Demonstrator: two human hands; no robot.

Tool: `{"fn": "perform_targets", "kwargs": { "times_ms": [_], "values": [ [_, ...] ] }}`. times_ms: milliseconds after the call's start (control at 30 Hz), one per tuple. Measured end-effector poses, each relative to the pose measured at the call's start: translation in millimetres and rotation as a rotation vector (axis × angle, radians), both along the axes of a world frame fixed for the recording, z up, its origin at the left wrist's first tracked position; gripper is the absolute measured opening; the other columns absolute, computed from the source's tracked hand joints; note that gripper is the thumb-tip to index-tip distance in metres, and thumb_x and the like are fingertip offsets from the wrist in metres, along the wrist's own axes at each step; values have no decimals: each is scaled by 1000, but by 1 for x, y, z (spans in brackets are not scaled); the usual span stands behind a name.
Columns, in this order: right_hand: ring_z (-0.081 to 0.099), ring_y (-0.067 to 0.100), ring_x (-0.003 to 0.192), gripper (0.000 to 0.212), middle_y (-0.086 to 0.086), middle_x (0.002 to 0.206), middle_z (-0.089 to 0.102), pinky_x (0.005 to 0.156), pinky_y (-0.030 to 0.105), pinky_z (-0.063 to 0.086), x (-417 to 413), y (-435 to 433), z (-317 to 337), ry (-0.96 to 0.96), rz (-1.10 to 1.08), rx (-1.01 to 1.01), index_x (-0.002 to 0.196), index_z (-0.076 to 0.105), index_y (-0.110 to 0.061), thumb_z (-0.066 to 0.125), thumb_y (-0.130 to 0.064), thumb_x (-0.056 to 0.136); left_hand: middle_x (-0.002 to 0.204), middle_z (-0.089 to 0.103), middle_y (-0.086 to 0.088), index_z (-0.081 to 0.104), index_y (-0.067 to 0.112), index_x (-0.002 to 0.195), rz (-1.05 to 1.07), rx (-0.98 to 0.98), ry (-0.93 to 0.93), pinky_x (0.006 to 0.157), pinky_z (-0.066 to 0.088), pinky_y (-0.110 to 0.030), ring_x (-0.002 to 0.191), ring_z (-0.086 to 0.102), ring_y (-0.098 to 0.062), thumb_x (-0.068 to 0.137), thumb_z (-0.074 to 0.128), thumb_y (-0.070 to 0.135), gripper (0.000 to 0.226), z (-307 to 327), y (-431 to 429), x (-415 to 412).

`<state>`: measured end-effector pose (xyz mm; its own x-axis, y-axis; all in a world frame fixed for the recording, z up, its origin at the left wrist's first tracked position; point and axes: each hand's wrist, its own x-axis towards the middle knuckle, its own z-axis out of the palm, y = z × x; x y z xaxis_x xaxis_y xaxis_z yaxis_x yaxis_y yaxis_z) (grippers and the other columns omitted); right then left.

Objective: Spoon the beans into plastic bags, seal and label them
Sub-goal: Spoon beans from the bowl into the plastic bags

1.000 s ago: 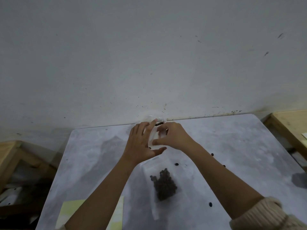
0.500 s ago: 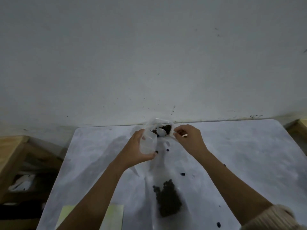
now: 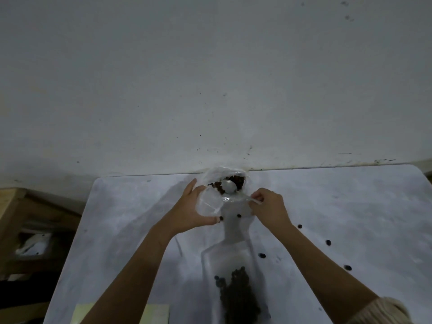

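Observation:
A clear container of dark beans (image 3: 235, 180) stands at the table's far edge by the wall. My left hand (image 3: 189, 211) grips a small clear plastic bag (image 3: 209, 203) held just in front of it. My right hand (image 3: 268, 206) pinches the handle of a pale plastic spoon (image 3: 230, 187) whose bowl lies among the beans. Nearer to me lies another clear bag (image 3: 233, 284) with a heap of dark beans in it, flat on the table.
The grey table (image 3: 350, 218) carries several loose beans (image 3: 328, 242) on its right half. A yellow sheet (image 3: 85, 315) lies at the near left edge. Wooden furniture (image 3: 14, 211) stands left of the table. The white wall rises right behind.
My hands have drawn apart. The left one now holds the small bag open beside the container; the right has taken the spoon handle and set its bowl in the beans.

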<state>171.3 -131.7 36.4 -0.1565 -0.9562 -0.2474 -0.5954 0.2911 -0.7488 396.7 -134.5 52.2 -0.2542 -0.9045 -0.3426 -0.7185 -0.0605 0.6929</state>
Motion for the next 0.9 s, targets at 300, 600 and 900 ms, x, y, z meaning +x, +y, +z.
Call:
{"fn": "perform_targets", "kwargs": {
  "times_ms": [300, 600, 900],
  "values": [
    [65, 6, 68, 15, 1, 85, 67, 71, 28, 56, 11, 7, -3, -383, -231, -259, 98, 66, -18, 51, -18, 95, 151, 20, 12, 28, 36, 133, 102, -57, 156, 104, 26, -22, 132, 28, -4, 63, 84, 38, 90, -4, 4, -8],
    [57, 9, 85, 35, -1, 108, 56, 77, 7, 45, 9, 26, -11, -80, 49, -479, 129, 53, -12, 40, -18, 97, 141, 29, 7, 37, 18, 135, 381, -165, 220, 82, 28, -1, 114, 38, 0, 63, 85, 31, 88, -7, 3, -28],
    [63, 2, 85, 26, 1, 98, 62, 75, 20, 55, 15, 22, -25, -386, -339, -356, 117, 61, -11, 45, -15, 97, 151, 12, 14, 34, 15, 141, 191, -110, 169, 97, 24, -13, 120, 22, 10, 64, 83, 38, 94, -4, 8, -38]
  ]
}}
